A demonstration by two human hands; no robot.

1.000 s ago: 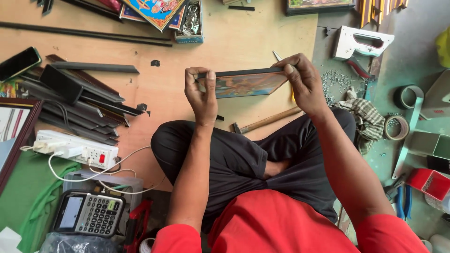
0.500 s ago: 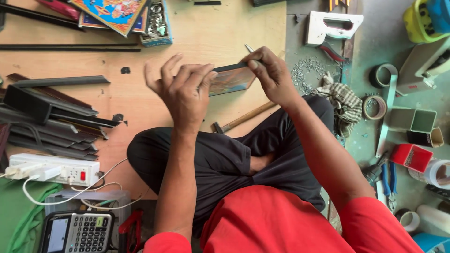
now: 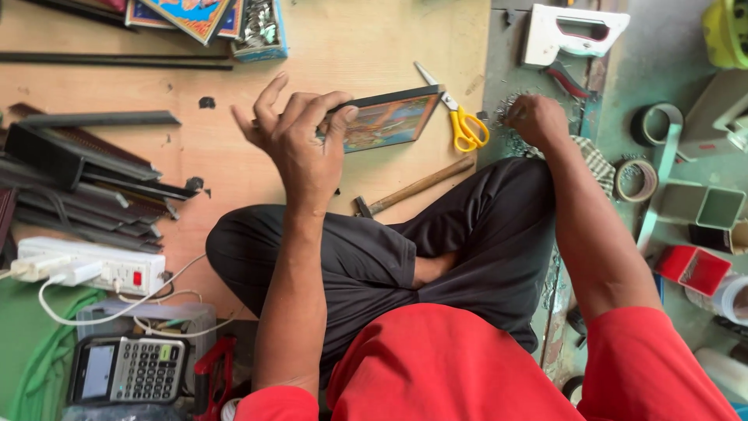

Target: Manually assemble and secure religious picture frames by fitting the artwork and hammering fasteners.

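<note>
Now only the left hand [image 3: 300, 144] holds the small framed picture [image 3: 389, 118], its fingers [image 3: 336, 125] pinching the frame's left end above the wooden floor. The right hand [image 3: 538, 121] has let go and moved to the heap of small metal bits [image 3: 510, 105] beside the yellow scissors [image 3: 463, 125], fingers curled, seemingly picking one up for the frame.

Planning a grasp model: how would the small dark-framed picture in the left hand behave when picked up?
The small dark-framed picture probably stays stiff: held by one end in the left hand, it shows no sag. Likely light for its size, since fingertips alone carry it. The glossy front may be slippery and possibly fragile if glazed. Flat, so unlikely to roll.
</note>
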